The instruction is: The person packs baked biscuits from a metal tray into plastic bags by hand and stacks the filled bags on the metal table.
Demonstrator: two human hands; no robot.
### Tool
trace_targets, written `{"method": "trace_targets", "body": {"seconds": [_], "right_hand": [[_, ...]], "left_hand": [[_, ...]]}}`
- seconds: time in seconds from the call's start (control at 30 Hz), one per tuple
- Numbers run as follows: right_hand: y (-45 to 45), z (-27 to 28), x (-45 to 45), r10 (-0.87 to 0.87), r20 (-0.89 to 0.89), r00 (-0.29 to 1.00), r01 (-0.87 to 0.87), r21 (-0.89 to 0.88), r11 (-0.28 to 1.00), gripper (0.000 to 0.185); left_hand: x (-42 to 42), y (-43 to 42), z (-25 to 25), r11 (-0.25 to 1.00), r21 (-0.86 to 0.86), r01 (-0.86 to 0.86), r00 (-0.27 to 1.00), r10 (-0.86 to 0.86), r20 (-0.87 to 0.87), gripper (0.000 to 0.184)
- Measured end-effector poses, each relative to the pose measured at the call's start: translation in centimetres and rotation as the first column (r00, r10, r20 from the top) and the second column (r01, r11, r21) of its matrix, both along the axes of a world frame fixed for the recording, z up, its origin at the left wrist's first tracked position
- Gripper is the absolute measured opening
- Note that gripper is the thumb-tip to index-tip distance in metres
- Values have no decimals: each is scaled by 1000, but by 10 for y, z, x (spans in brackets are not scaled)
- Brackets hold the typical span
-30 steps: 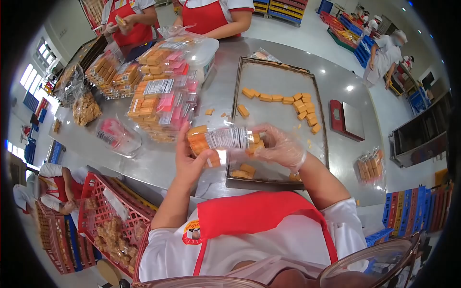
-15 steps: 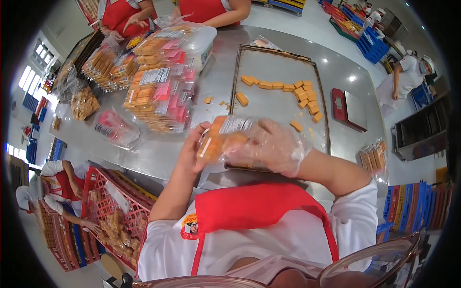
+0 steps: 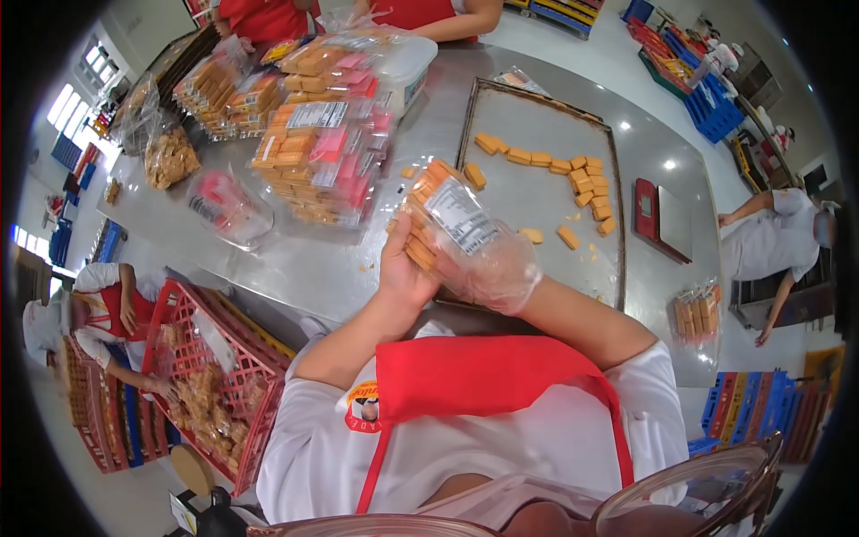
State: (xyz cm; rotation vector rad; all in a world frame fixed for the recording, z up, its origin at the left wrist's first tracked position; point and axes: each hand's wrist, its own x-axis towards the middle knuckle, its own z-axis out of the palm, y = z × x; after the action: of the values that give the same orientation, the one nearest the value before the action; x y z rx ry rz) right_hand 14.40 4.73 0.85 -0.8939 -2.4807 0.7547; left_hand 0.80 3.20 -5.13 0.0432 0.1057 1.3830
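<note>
My bare left hand (image 3: 407, 273) grips the lower left side of a clear bag of biscuits (image 3: 436, 183), held tilted above the table. Orange-brown biscuits show in rows through the film, and a white printed label faces up. On the bag's right side is my right hand (image 3: 501, 273), in a clear plastic glove and closed around it; part of its fingers is hidden. Just beyond, a metal baking tray (image 3: 617, 201) carries loose rectangular biscuits (image 3: 586, 183), with several crumbs near them. Left of the bag rises a stack of packed biscuit bags (image 3: 309, 161) with white and pink labels.
A red scale (image 3: 646, 206) and a small biscuit pack (image 3: 696, 315) lie at the right. On the left are a bag with pink labels (image 3: 228, 210) and a bag of brown pieces (image 3: 172, 159). A co-worker reaches into a red crate (image 3: 161, 313); others stand across the table.
The bag has turned in my hands, tipping upright so its label now faces me more fully. My left hand has shifted to its lower side. The whole view has also shifted slightly.
</note>
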Motion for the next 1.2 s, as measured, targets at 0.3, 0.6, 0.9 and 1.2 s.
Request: {"method": "trace_targets", "body": {"seconds": [0.3, 0.6, 0.9, 1.2], "right_hand": [[37, 21, 25, -96, -213, 972, 186, 456, 871, 11], [175, -37, 106, -515, 504, 693, 335, 408, 849, 13], [179, -13, 85, -553, 278, 785, 568, 30, 822, 20], [140, -32, 73, -491, 425, 760, 488, 126, 864, 35]], "left_hand": [[-33, 31, -48, 986, 35, -162, 987, 162, 24, 33], [-38, 26, -45, 975, 207, -82, 991, 59, 116, 57], [-47, 28, -57, 965, 256, -47, 980, -5, 198, 48], [-43, 27, -55, 973, 208, -100, 990, 77, 115, 48]]}}
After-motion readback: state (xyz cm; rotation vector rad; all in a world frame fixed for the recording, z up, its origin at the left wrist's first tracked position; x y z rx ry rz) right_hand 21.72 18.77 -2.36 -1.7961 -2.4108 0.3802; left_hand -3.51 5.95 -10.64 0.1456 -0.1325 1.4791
